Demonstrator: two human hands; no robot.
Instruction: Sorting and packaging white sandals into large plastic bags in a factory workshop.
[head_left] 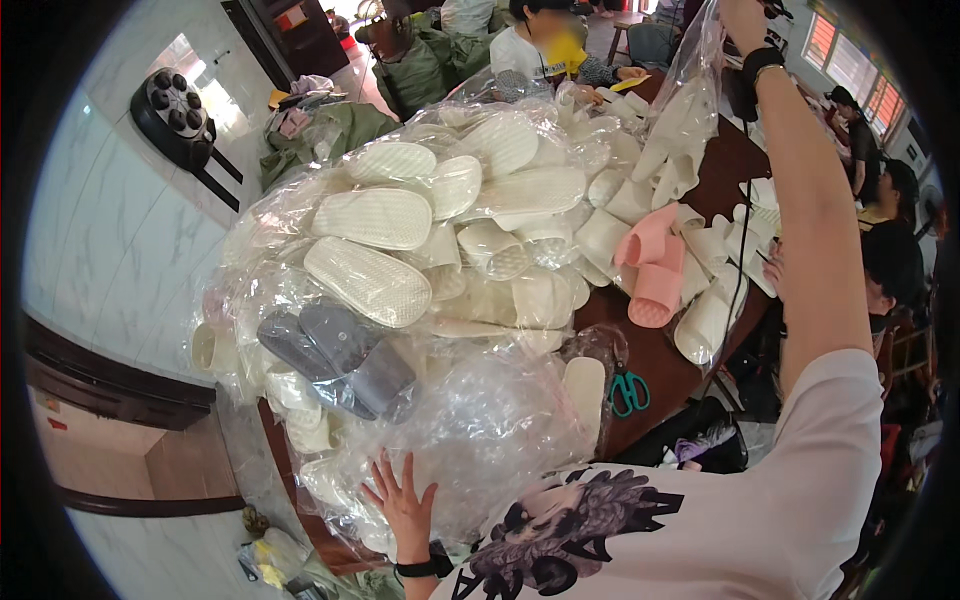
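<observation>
My left hand (403, 508) lies with its fingers spread on a heap of crumpled clear plastic bags (500, 410) at the near side of the table. High at the top right, my right hand (742, 25) is raised, partly cut off by the picture's edge. It looks closed on the upper end of a clear plastic bag (700, 60), which hangs down with white slippers (665, 140) showing in its lower part. Beyond my left hand lies a bagged pair of grey slippers (340, 355). Many bagged white slippers (375, 218) are piled behind them.
A pink pair of slippers (655, 265) lies right of the pile. Green-handled scissors (629, 394) rest on the brown table (640, 345). A dark cable (742, 240) hangs beside my right arm. One person (540, 60) sits across the table; several others are at the right.
</observation>
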